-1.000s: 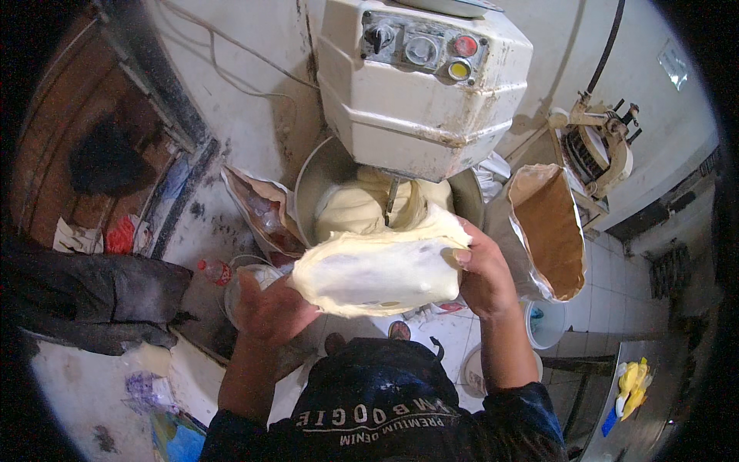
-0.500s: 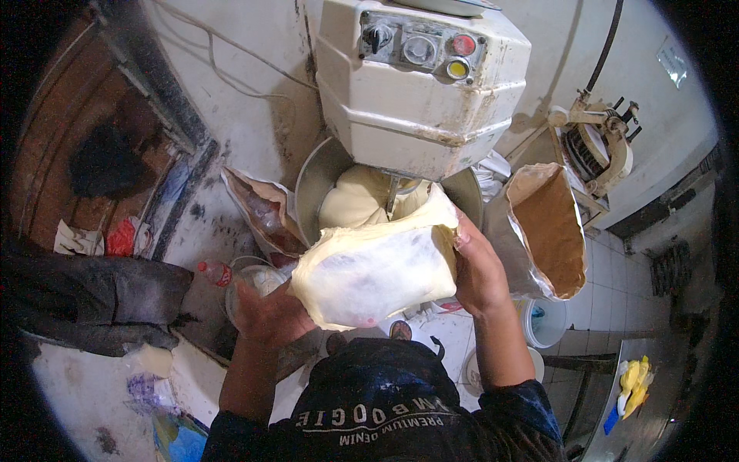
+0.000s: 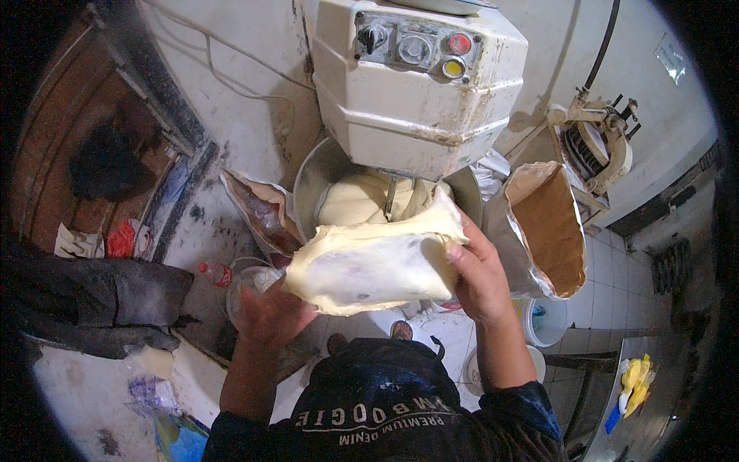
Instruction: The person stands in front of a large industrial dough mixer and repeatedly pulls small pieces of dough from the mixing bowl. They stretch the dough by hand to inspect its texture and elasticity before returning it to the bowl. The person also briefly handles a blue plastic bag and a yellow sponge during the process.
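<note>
Between my two hands a pale yellow piece of dough (image 3: 369, 269) is stretched into a sheet, so thin in the middle that it looks whitish and see-through. Its edges are thicker and ragged. My left hand (image 3: 273, 312) is closed on the left edge, with the fingertips partly behind the dough. My right hand (image 3: 479, 269) pinches the right edge, thumb on top. Just beyond the sheet stands a metal mixer bowl (image 3: 312, 177) with a larger mass of dough (image 3: 350, 202) inside. A metal bar (image 3: 391, 199) reaches down into that dough.
The white mixer head (image 3: 419, 100), with knobs and buttons, overhangs the bowl. Open paper sacks flank it, one at the right (image 3: 543, 231) and one at the left (image 3: 262, 212). A white bucket (image 3: 545, 322), a red-capped bottle (image 3: 215, 273) and a metal table (image 3: 639, 431) stand around me.
The dough sheet has shifted slightly up and left and is pulled a little wider, its lower edge higher. My right thumb now shows more over its edge.
</note>
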`<state>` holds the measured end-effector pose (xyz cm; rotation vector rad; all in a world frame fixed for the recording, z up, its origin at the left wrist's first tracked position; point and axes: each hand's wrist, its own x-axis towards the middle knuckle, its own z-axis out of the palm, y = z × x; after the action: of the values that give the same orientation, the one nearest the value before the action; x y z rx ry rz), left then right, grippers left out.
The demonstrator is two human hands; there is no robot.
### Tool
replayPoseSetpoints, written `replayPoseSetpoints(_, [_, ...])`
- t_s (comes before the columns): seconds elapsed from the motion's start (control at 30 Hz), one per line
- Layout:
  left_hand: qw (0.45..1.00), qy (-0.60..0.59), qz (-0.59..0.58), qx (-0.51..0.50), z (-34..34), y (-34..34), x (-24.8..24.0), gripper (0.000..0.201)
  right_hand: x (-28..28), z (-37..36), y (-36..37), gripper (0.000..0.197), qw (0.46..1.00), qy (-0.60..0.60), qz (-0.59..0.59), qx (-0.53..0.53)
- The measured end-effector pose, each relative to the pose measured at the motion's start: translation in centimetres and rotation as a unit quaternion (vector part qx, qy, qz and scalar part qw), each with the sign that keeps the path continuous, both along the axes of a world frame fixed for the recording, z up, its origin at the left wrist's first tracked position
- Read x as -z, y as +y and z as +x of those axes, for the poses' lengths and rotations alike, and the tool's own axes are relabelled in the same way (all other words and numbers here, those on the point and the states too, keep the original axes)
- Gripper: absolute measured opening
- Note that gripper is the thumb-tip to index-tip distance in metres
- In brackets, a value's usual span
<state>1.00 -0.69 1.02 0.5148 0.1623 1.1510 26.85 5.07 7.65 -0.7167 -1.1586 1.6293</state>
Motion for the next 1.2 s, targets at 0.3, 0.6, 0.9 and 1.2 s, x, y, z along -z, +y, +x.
replayPoseSetpoints(0.3, [0.999,0.025,-0.026,-0.02,0.2,-0.1,-1.0,0.117,0.6,-0.4,0.2,0.045,0.999,-0.024,-0.014,0.034])
replayPoseSetpoints(0.6, [0.995,0.063,-0.072,-0.002,0.3,-0.3,-1.4,0.123,0.7,-0.9,-0.4,0.045,0.998,-0.06,-0.021,-0.007])
replayPoseSetpoints(0.9, [0.998,0.032,-0.045,-0.006,0.7,-0.2,-1.5,0.122,0.2,-0.3,-0.2,0.051,0.993,0.076,-0.09,0.015])
replayPoseSetpoints(1.2, [0.999,0.019,0.043,0.02,0.7,-0.1,-1.2,0.115,0.4,0.1,-0.3,0.05,0.991,0.088,-0.099,-0.002])
